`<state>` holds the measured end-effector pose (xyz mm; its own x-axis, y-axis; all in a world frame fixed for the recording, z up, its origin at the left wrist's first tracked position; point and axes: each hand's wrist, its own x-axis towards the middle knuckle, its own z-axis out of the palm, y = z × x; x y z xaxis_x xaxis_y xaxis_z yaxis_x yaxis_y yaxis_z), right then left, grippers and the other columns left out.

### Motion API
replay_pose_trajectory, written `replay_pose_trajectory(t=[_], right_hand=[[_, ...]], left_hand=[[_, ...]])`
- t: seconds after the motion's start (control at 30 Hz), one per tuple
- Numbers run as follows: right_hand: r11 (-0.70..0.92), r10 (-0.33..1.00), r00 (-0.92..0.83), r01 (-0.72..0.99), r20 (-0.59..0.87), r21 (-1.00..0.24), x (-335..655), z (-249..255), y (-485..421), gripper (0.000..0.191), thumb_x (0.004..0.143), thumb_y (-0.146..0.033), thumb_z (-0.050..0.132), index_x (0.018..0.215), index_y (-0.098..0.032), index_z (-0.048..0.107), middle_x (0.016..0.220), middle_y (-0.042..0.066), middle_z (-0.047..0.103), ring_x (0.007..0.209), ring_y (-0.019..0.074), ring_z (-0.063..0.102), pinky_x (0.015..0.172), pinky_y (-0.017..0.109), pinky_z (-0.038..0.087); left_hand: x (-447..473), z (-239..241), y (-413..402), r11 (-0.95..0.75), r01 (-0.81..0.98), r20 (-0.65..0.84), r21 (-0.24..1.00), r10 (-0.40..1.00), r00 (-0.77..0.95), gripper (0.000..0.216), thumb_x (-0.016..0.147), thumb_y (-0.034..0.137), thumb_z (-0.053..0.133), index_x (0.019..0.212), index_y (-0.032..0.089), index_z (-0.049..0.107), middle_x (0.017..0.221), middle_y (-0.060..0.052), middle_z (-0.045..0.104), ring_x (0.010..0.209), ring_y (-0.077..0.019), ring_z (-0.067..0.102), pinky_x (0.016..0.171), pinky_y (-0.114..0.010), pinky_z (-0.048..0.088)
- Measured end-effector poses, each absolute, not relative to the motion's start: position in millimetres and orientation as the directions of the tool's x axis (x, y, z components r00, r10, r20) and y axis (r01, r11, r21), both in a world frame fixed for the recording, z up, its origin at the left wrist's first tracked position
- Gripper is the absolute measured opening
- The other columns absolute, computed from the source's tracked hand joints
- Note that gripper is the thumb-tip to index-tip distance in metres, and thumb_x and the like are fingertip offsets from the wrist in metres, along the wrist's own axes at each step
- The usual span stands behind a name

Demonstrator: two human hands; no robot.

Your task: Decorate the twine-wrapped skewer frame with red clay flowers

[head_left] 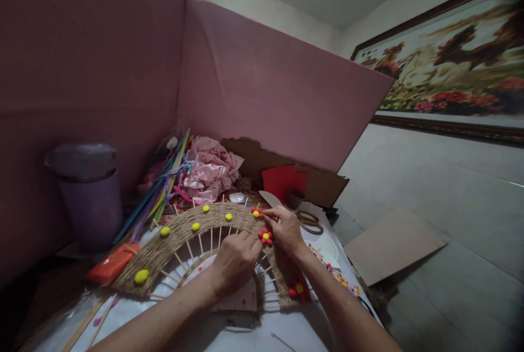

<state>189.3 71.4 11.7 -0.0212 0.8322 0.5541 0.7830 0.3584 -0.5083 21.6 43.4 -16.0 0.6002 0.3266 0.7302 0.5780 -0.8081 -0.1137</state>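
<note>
A fan-shaped woven twine piece (180, 248) on thin wooden sticks lies on the white-covered table. Yellow dots (141, 276) sit along its band, and red flowers with yellow centres (299, 288) decorate its right side. My right hand (285, 233) pinches at a red petal of the upper flower (256, 213), with thumb and index finger closed together. Just below and to the left, my left hand (238, 261) is closed over the band's inner edge, near the second red flower (266, 236). What its curled fingers hold, if anything, is hidden.
An orange packet (112, 264) lies at the left, in front of a purple bin (90, 204). Coloured pipe cleaners (164, 194) and crumpled pink fabric (213, 169) stand behind. Scissors (310, 222), red sheet (284, 183) and a small brown cup (295, 198) are at the back right.
</note>
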Motion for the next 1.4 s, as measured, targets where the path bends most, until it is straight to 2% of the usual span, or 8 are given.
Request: replay_pose_trajectory(t=[0.17,0.27,0.37,0.73,0.9,1.0,1.27,1.4], right_hand=[[0.389,0.803,-0.121,0.848,0.584,-0.359,191.1,12.9,54.9,0.033,0.075,-0.008,0.053,0.098,-0.027,0.069,0.077,0.002,0.058,0.071,0.0143,0.054,0.062,0.023,0.039],[0.4,0.798,-0.204,0.883,0.567,-0.245,187.2,12.7,51.0,0.034,0.074,-0.012,0.059,0.102,-0.028,0.068,0.078,0.002,0.056,0.073,0.0152,0.052,0.064,0.024,0.039],[0.396,0.793,-0.234,0.9,0.563,-0.183,183.5,12.7,52.0,0.032,0.073,-0.014,0.062,0.101,-0.028,0.068,0.079,0.002,0.055,0.074,0.0158,0.05,0.066,0.024,0.039],[0.381,0.804,-0.218,0.903,0.553,-0.199,189.9,10.4,52.1,0.035,0.076,-0.012,0.056,0.105,-0.029,0.066,0.08,0.002,0.054,0.076,0.0161,0.049,0.065,0.024,0.039],[0.349,0.758,-0.16,0.919,0.633,-0.186,178.8,23.0,57.7,0.031,0.076,-0.009,0.05,0.1,-0.022,0.066,0.09,0.005,0.054,0.088,0.0187,0.048,0.079,0.029,0.04],[0.369,0.747,-0.184,0.914,0.638,-0.17,170.5,27.4,64.5,0.027,0.078,-0.012,0.049,0.097,-0.02,0.065,0.099,0.007,0.054,0.095,0.0207,0.046,0.087,0.033,0.037],[0.377,0.768,-0.208,0.911,0.606,-0.165,164.3,22.6,72.4,0.028,0.076,-0.007,0.046,0.09,-0.021,0.066,0.107,0.007,0.053,0.102,0.0218,0.043,0.089,0.035,0.035],[0.378,0.77,-0.21,0.911,0.603,-0.165,166.4,22.6,73.2,0.029,0.076,-0.007,0.046,0.094,-0.02,0.065,0.108,0.007,0.053,0.101,0.0217,0.043,0.09,0.035,0.035]], left_hand=[[21.5,-14.5,42.6,-0.81,0.577,0.73,-0.103,0.333,0.597,0.014,0.077,0.009,0.046,0.07,0.017,0.054,0.062,-0.003,0.058,0.058,-0.0192,0.053,0.049,-0.028,0.038],[21.9,-15.2,42.8,-0.811,0.575,0.726,-0.107,0.331,0.602,0.015,0.077,0.008,0.045,0.069,0.017,0.054,0.062,-0.003,0.058,0.058,-0.0196,0.054,0.049,-0.029,0.039],[22.0,-16.4,43.6,-0.809,0.577,0.731,-0.11,0.328,0.598,0.015,0.077,0.008,0.045,0.068,0.017,0.054,0.062,-0.004,0.058,0.058,-0.0196,0.054,0.049,-0.029,0.039],[22.2,-19.2,44.6,-0.807,0.58,0.73,-0.113,0.329,0.6,0.015,0.078,0.009,0.044,0.07,0.017,0.054,0.061,-0.004,0.058,0.058,-0.0186,0.054,0.05,-0.027,0.039],[22.8,-21.3,45.0,-0.796,0.593,0.71,-0.119,0.349,0.611,0.013,0.078,0.01,0.045,0.071,0.016,0.055,0.062,-0.004,0.059,0.058,-0.0187,0.054,0.049,-0.027,0.039],[22.7,-20.9,45.4,-0.792,0.599,0.702,-0.121,0.359,0.615,0.013,0.077,0.01,0.047,0.069,0.016,0.054,0.061,-0.004,0.059,0.058,-0.0186,0.055,0.05,-0.027,0.039],[22.0,-19.4,44.3,-0.793,0.598,0.7,-0.115,0.363,0.615,0.013,0.075,0.008,0.048,0.067,0.017,0.054,0.061,-0.003,0.059,0.057,-0.0201,0.055,0.048,-0.029,0.04],[22.7,-20.0,44.7,-0.799,0.591,0.694,-0.111,0.363,0.622,0.013,0.074,0.007,0.048,0.068,0.017,0.055,0.061,-0.003,0.059,0.057,-0.0201,0.055,0.048,-0.03,0.04]])
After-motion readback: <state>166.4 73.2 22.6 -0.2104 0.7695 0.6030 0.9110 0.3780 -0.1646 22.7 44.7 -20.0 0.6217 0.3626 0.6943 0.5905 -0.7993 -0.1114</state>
